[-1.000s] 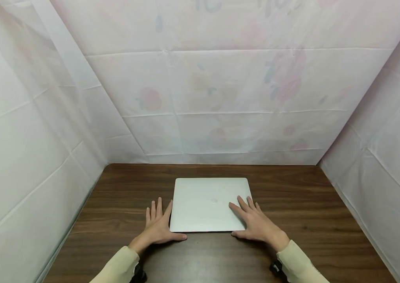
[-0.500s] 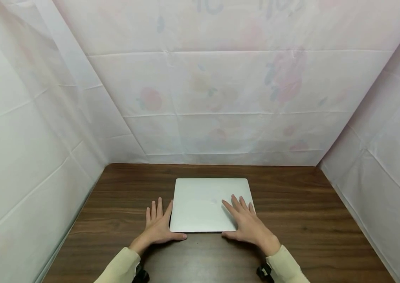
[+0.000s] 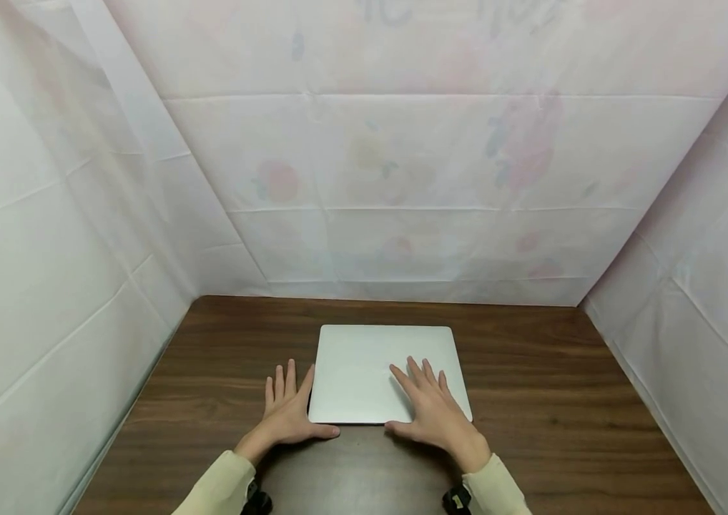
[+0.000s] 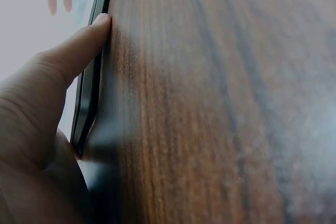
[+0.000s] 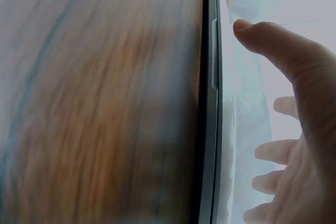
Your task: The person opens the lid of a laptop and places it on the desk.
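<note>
A closed silver laptop [image 3: 357, 372] lies flat on the dark wooden table [image 3: 209, 400]. At its near left corner my left hand [image 3: 288, 418] rests with fingers straight and spread, thumb along the front edge. In the left wrist view the left thumb [image 4: 79, 48] touches that front edge [image 4: 90, 87]. My right hand [image 3: 436, 418] is over the front right part of the lid, fingers spread. The right wrist view shows the right thumb [image 5: 268, 38] just above the lid, near the notch [image 5: 214, 51] in the front edge.
White cloth with faded fruit prints hangs behind the table as a back wall [image 3: 402, 186]. More white cloth forms a left wall [image 3: 48, 286] and a right wall [image 3: 718, 300]. Each wrist wears a dark device [image 3: 456, 499] by a pale sleeve [image 3: 495, 486].
My right hand has moved left along the laptop's front edge, from its right corner toward the middle. The left hand and the laptop have stayed in place.
</note>
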The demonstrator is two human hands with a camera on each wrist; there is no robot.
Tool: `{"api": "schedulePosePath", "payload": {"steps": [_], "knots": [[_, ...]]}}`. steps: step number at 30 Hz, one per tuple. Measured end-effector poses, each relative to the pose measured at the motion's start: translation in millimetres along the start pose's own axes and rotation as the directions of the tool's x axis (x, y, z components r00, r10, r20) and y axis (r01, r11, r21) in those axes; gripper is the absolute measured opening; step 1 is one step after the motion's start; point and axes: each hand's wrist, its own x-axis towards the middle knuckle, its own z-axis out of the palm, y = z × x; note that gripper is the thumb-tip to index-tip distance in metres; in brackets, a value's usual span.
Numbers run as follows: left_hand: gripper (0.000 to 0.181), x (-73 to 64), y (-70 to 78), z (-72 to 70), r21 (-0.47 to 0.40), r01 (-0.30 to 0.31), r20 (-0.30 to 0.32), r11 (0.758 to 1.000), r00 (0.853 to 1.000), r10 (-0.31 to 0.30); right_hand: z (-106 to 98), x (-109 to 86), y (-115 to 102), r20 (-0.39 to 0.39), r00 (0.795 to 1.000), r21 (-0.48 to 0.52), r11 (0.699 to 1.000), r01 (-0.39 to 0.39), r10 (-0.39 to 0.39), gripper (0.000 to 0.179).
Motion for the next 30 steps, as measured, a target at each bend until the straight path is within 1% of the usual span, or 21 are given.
{"api": "schedulePosePath", "payload": {"steps": [3, 6, 8, 11, 13, 15, 20, 23, 27, 30], "knots": [[0.143, 0.3, -0.4, 0.9, -0.017, -0.014, -0.013, 1.000, 1.000, 0.014, 1.0, 1.4, -3.5, -0.022, 1.000, -0.009, 1.000, -0.001, 0.001, 0.097], [0.141, 0.4, 3.3, -2.9, -0.014, -0.003, 0.001, 1.000, 1.000, 0.003, 2.4, 2.0, -5.8, -0.043, 0.999, -0.015, 1.000, 0.000, -0.001, 0.097], [0.140, 1.0, 3.0, -2.8, -0.016, -0.003, -0.003, 1.000, 1.000, 0.003, 2.9, 2.3, -6.9, -0.046, 0.999, -0.012, 1.000, -0.007, 0.007, 0.097], [0.141, 1.8, 4.0, -4.0, 0.018, 0.022, 0.015, 1.000, 1.000, -0.022, 4.4, 2.4, -7.6, -0.039, 0.999, -0.010, 1.000, -0.019, 0.019, 0.096], [0.141, 2.3, 2.8, -3.0, 0.026, 0.027, 0.014, 0.999, 1.000, -0.027, 5.6, 2.1, -7.9, -0.036, 0.999, -0.006, 1.000, -0.023, 0.023, 0.095], [0.140, 2.5, 5.3, -6.0, 0.051, 0.051, 0.042, 0.997, 0.998, -0.053, 7.4, 1.4, -7.5, -0.031, 0.999, -0.006, 1.000, -0.026, 0.026, 0.094], [0.142, 1.5, 7.8, -9.2, 0.082, 0.070, 0.065, 0.994, 0.995, -0.075, 10.6, 1.0, -6.3, -0.010, 0.999, -0.001, 0.999, -0.039, 0.039, 0.094], [0.142, 0.7, 8.8, -9.7, 0.082, 0.071, 0.065, 0.994, 0.995, -0.076, 12.1, 1.3, -5.1, -0.008, 0.999, -0.017, 0.999, -0.038, 0.038, 0.093], [0.141, 1.1, 9.1, -8.9, 0.071, 0.071, 0.071, 0.995, 0.995, -0.076, 14.4, 1.6, -3.0, -0.026, 0.999, -0.051, 0.998, -0.029, 0.027, 0.087], [0.141, 1.5, 9.2, -8.2, 0.067, 0.072, 0.074, 0.995, 0.994, -0.077, 15.4, 1.5, -2.7, -0.038, 0.999, -0.055, 0.998, -0.023, 0.021, 0.083]]}}
